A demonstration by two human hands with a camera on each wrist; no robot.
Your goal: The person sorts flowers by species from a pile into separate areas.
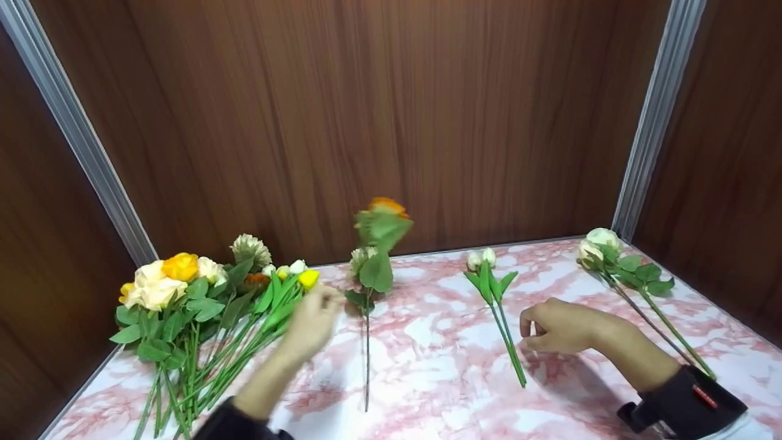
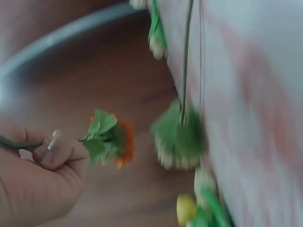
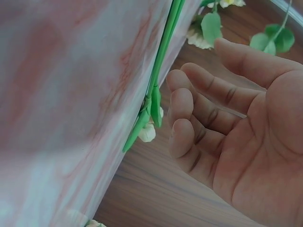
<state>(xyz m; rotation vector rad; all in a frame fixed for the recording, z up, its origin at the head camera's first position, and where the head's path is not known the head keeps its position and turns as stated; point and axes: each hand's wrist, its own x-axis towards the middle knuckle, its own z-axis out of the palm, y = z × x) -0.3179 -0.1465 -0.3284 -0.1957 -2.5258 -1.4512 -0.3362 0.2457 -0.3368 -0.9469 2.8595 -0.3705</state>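
My left hand [image 1: 313, 321] pinches the green stem of an orange flower [image 2: 125, 142] between thumb and fingers. In the head view this orange bloom is blurred and raised in front of the back wall. Below it, a pale ruffled flower [image 1: 359, 261] with a thin dark stem lies on the table. My right hand [image 1: 559, 327] hovers over the table with loosely curled fingers and an empty palm, as the right wrist view shows. Just left of it lie two white tulips [image 1: 489, 256] with green stems.
A large pile of cream and orange roses [image 1: 159, 284] and several tulips [image 1: 308, 279] covers the left side of the marbled table [image 1: 427, 379]. Two white flowers [image 1: 602, 238] on long stems lie at the right. Brown wood-grain panels [image 1: 391, 122] enclose the back and sides.
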